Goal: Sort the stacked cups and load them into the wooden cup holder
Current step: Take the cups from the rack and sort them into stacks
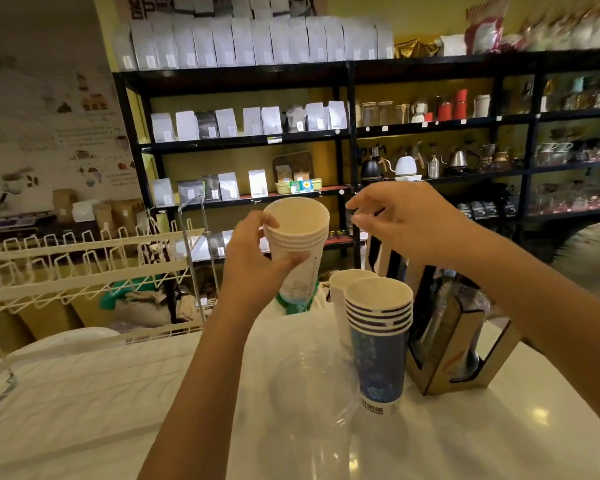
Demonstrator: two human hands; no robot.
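Wooden cup holder [465, 344] stands on the white worktop [499, 438], right of centre, tilted back, open frame; dark and clear sleeved items sit in it, contents hard to read. Behind everything, black shelving [350, 133] with white bags, kettles, jars. White wire rack [84, 268] stands at the left edge of the worktop.

Clear plastic cups [312, 386], lying near the front centre of the worktop, see-through, outline faint, count cannot be told. Just right of them, stack of blue cups [380, 344], upright on the worktop, several rims nested, touching or nearly touching the holder's left side. Behind the blue stack, a white cup stack [343, 289], upright, partly hidden by the blue one.

Stack of white cups [300, 237] held in the air above the worktop, left of the holder and apart from it, tilted slightly, mouth up toward the camera, about four rims showing. Left hand [253, 258] grips this stack round the side below the rims, thumb up at the rim, fingers curled underneath. Right hand [406, 223] in the air just right of the held stack, not touching it, thumb and forefinger brought close together; whether they pinch anything, cannot tell, blurred.
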